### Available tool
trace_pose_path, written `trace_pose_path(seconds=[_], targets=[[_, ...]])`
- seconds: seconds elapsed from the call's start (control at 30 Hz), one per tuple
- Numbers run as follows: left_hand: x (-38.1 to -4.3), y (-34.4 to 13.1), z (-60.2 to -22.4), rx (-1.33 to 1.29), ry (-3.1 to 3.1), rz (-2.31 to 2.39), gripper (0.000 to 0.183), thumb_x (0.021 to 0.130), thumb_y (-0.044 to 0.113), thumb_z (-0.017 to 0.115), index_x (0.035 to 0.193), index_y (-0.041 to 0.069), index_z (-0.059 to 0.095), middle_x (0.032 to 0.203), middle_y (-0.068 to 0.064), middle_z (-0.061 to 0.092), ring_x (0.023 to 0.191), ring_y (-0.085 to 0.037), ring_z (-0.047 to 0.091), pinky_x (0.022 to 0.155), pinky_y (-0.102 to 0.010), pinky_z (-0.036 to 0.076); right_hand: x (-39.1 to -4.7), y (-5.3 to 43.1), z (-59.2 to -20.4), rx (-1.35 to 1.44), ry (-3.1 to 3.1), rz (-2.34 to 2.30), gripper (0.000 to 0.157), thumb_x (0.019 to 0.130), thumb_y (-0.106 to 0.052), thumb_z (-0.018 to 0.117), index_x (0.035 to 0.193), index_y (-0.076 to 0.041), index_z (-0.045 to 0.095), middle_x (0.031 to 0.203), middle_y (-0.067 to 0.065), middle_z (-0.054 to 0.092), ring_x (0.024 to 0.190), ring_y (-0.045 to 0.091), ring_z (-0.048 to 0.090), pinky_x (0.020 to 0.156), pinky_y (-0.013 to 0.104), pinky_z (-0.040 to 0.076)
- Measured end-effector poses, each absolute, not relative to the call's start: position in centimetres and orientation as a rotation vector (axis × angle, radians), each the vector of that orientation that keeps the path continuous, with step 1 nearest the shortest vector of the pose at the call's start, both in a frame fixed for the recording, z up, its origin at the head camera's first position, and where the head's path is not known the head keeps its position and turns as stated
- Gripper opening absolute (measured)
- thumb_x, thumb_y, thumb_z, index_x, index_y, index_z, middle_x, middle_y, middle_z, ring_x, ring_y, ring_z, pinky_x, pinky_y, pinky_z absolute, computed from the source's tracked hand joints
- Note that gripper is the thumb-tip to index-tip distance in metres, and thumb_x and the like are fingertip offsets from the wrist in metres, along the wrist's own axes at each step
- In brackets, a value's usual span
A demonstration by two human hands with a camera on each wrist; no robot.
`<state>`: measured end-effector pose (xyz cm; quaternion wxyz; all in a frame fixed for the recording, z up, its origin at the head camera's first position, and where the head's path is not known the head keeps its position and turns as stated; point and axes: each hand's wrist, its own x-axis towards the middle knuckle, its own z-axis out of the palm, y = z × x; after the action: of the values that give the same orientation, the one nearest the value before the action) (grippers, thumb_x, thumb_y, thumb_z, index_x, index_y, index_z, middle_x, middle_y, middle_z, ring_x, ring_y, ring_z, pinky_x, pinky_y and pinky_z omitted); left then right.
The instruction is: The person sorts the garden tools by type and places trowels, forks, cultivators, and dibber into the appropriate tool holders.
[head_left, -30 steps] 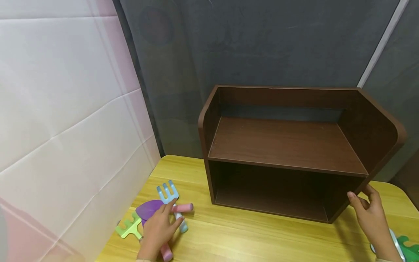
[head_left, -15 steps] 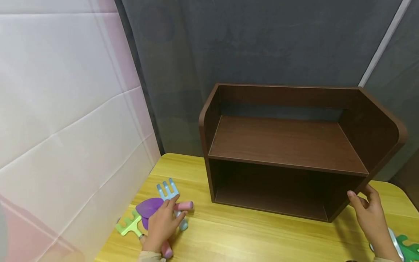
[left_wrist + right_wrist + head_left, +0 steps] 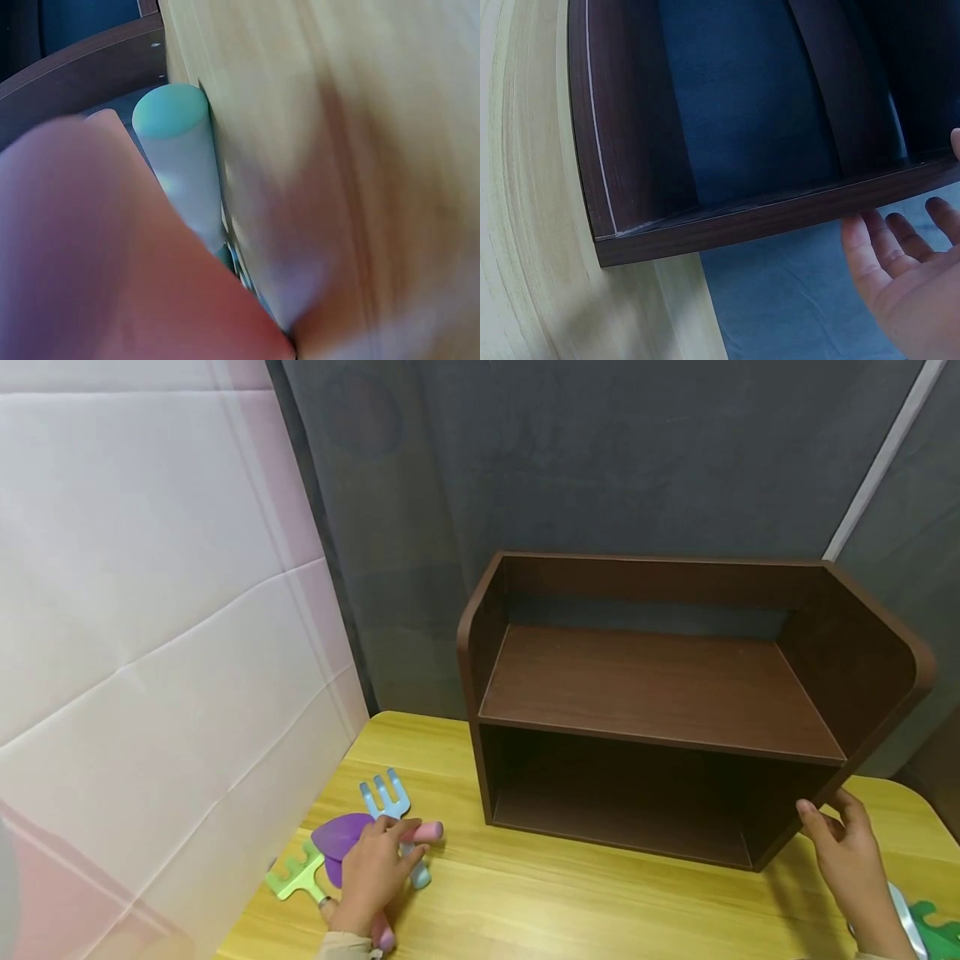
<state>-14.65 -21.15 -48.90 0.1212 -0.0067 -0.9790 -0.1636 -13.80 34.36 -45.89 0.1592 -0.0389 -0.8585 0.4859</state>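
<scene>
In the head view my left hand (image 3: pixel 371 868) is over a purple toy trowel (image 3: pixel 341 835), with thumb and fingers on either side of its pink handle (image 3: pixel 426 832). Under that handle crosses a light-blue toy fork (image 3: pixel 388 800); its teal-ended handle (image 3: pixel 180 150) shows in the left wrist view. A green toy rake (image 3: pixel 297 875) and a second pink handle (image 3: pixel 382 932) lie close by, partly covered by the hand. At the right, my right hand (image 3: pixel 847 860) grips the side panel of a dark brown two-tier shelf (image 3: pixel 660 693), fingers (image 3: pixel 870 255) against its outer face.
The shelf stands on a yellow wood-grain table (image 3: pixel 540 893). At the lower right lies a green toy piece (image 3: pixel 937 931) beside a pale-edged item, both cut off by the frame. A white-and-pink fabric wall (image 3: pixel 150 610) borders the left, a dark grey curtain (image 3: pixel 600 460) the back.
My left hand has shifted slightly right, and its fingers have drawn back from the blue fork and closed around the pink handle. The right hand and shelf have stayed put.
</scene>
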Motion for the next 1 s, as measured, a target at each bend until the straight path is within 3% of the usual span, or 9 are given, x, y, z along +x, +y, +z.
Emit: trace_pose_path(seconds=[0.17, 0.33, 0.57, 0.7, 0.8, 1.0], targets=[[-14.62, -21.20, -49.09, -0.024, -2.845, -0.457, 0.035, 0.075, 0.033, 0.079, 0.108, 0.023, 0.072, 0.099, -0.001, 0.063, 0.089, -0.021, 0.058, 0.059, -0.035, 0.046, -13.71, 34.37, -46.13, -0.133, -2.477, 1.401, 0.057, 0.103, -0.025, 0.042, 0.153, -0.013, 0.017, 0.149, 0.008, 0.025, 0.096, -0.027, 0.039, 0.074, -0.002, 0.036], [-14.67, -21.21, -49.21, -0.010, -2.831, -0.458, 0.032, 0.075, 0.033, 0.079, 0.105, 0.023, 0.074, 0.090, -0.001, 0.060, 0.083, -0.019, 0.054, 0.060, -0.032, 0.043, -13.67, 34.40, -46.24, -0.153, -2.455, 1.420, 0.050, 0.102, -0.025, 0.044, 0.149, -0.022, 0.025, 0.144, -0.002, 0.030, 0.093, -0.027, 0.043, 0.073, -0.001, 0.036], [-14.50, -21.25, -49.11, 0.026, -2.885, -0.522, 0.033, 0.080, 0.035, 0.075, 0.111, 0.024, 0.071, 0.077, 0.004, 0.064, 0.066, -0.014, 0.056, 0.054, -0.033, 0.041, -13.52, 34.24, -46.06, -0.168, -2.457, 1.420, 0.046, 0.103, -0.026, 0.043, 0.147, -0.023, 0.028, 0.142, -0.006, 0.032, 0.091, -0.026, 0.044, 0.072, -0.001, 0.035], [-14.44, -21.19, -49.00, 0.065, -2.949, -0.586, 0.039, 0.082, 0.039, 0.073, 0.118, 0.025, 0.067, 0.064, 0.009, 0.059, 0.055, -0.010, 0.049, 0.050, -0.030, 0.035, -13.48, 34.17, -46.02, -0.159, -2.430, 1.421, 0.040, 0.102, -0.024, 0.044, 0.139, -0.032, 0.031, 0.132, -0.022, 0.033, 0.090, -0.026, 0.045, 0.073, -0.001, 0.037], [-14.43, -21.16, -48.95, 0.058, -2.959, -0.581, 0.040, 0.082, 0.042, 0.072, 0.118, 0.025, 0.066, 0.063, 0.009, 0.059, 0.055, -0.010, 0.049, 0.049, -0.030, 0.035, -13.50, 34.10, -46.07, -0.162, -2.419, 1.416, 0.039, 0.102, -0.023, 0.045, 0.136, -0.036, 0.032, 0.125, -0.030, 0.032, 0.089, -0.026, 0.045, 0.072, -0.001, 0.037], [-14.38, -21.14, -48.90, 0.067, -2.985, -0.566, 0.040, 0.080, 0.049, 0.072, 0.111, 0.026, 0.066, 0.065, 0.007, 0.059, 0.058, -0.011, 0.051, 0.051, -0.031, 0.036, -13.43, 34.10, -45.98, -0.183, -2.441, 1.405, 0.042, 0.102, -0.025, 0.046, 0.141, -0.030, 0.032, 0.129, -0.027, 0.032, 0.088, -0.026, 0.045, 0.071, 0.000, 0.035]])
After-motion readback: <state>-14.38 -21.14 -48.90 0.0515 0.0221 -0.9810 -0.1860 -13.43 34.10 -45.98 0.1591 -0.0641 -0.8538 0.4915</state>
